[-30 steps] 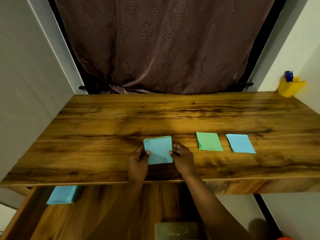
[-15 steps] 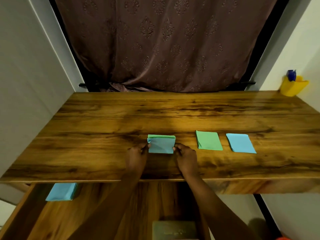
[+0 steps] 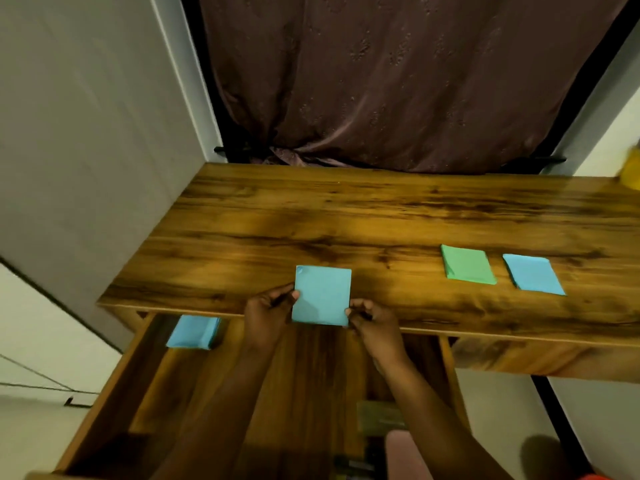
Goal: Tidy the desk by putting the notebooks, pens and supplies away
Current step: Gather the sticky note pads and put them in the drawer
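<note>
A blue pad of square paper (image 3: 322,295) is lifted over the desk's front edge, its flat face toward me. My left hand (image 3: 268,315) pinches its left side and my right hand (image 3: 372,327) pinches its lower right corner. On the wooden desk (image 3: 346,220) to the right lie a green pad (image 3: 467,269) and another blue pad (image 3: 531,274). Below the desktop an open drawer (image 3: 114,386) holds a blue pad (image 3: 194,331) in its back left corner.
A yellow holder (image 3: 630,173) shows at the desk's far right corner, cut by the frame edge. A brown curtain (image 3: 381,81) hangs behind the desk. A dark flat object (image 3: 379,415) lies low in the drawer. White walls flank both sides.
Both hands have pulled the pad off the desk toward me, over the front edge above the drawer. The view has shifted left and down, showing more of the drawer.
</note>
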